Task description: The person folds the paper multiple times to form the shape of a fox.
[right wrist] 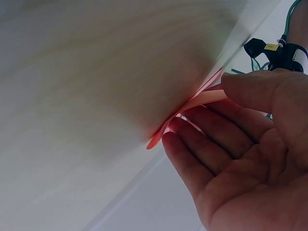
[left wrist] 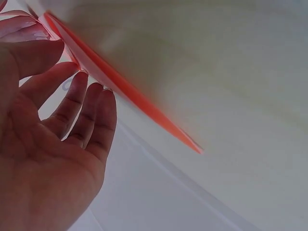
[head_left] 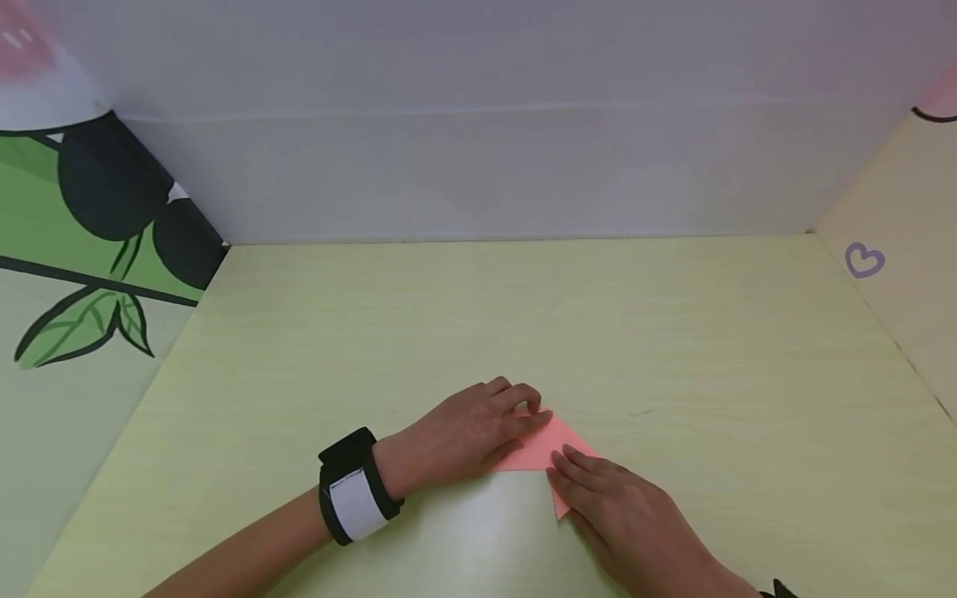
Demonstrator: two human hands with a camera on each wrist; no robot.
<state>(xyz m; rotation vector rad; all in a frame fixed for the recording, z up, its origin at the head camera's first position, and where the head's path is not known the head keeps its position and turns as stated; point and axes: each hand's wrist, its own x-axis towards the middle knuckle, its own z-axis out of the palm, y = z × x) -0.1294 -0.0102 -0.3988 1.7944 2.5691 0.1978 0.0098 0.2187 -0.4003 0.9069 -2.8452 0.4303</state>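
Observation:
A folded piece of pink paper lies on the table, one pointed flap jutting toward the front edge. From the left, my left hand rests its fingertips on the paper's upper left part; the left wrist view shows those fingers gently bent along the paper's layered edge. My right hand presses nearly straight fingers on the paper's right part and covers that corner. In the right wrist view, the paper stands slightly apart in layers above the right fingers, with the thumb near it.
The pale wooden table stretches out beyond both hands. A white wall rises at its back, with decorated panels at the left and right. A black band with a white patch wraps the left wrist.

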